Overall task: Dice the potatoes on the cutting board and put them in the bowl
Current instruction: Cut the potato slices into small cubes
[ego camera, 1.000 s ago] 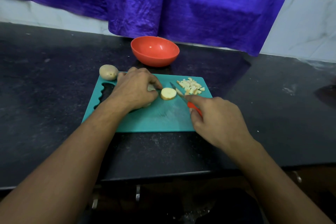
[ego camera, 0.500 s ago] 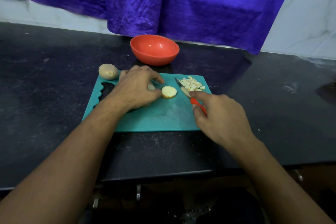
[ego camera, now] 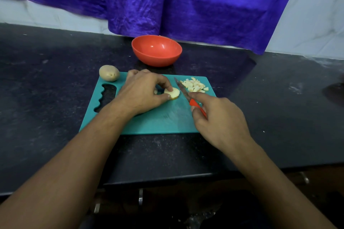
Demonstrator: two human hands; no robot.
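Whole potato [ego camera: 109,73], skin on, sits at the far-left corner of the teal cutting board [ego camera: 158,121], partly over its edge. It is parked out of the knife's way, likely waiting its turn. The board's wavy handle cutout lies just right of it.

Left hand [ego camera: 143,91] is mid-board, knuckles up. Its fingers [ego camera: 164,82] are curled narrow, and thumb and fingertips pinch a round potato slice [ego camera: 173,93] lying flat on the board. The grip looks meant to steady the slice for cutting, fingertips tucked away from the edge. A small pale bit shows under the palm, too hidden to identify.

Red bowl [ego camera: 156,50] stands on the black surface [ego camera: 46,98] just behind the board's far edge, close for an easy transfer. No potato is visible inside.

Knife [ego camera: 183,90] lies just right of the slice, blade angled toward the far side, tip near the board's back edge. Whether it touches the slice I cannot tell.

Diced potato pile [ego camera: 194,85] occupies the far-right corner of the board, pushed aside to clear cutting room.

Right hand [ego camera: 221,119] wraps the knife's red handle, index finger extended along the blade's spine for control.

Judgement: mid-task, dicing this slice comes next; nothing is in the bowl yet.
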